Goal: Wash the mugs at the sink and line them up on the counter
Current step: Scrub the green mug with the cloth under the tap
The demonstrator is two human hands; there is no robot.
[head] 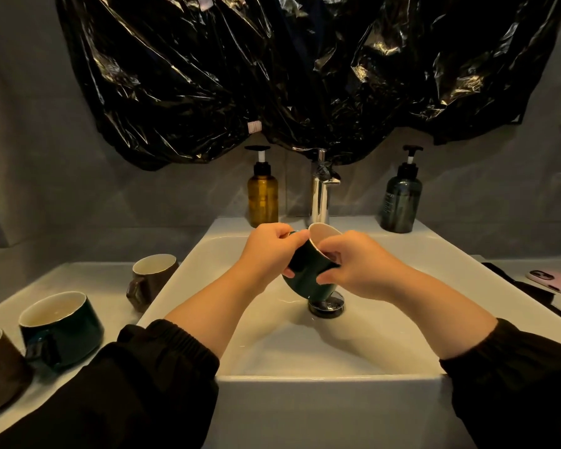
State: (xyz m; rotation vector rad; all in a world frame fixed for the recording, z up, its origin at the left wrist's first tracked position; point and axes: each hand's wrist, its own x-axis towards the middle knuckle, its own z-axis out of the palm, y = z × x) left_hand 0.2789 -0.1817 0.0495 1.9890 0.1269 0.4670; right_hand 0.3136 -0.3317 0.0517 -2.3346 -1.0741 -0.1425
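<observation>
The left hand (266,251) grips the green mug (305,272) at its handle side; the right hand (353,264) pinches its rim. The mug hangs tilted over the sink (305,380), mouth up and away, base toward the drain (326,308); the counter (110,283) lies nearer the left hand.
</observation>
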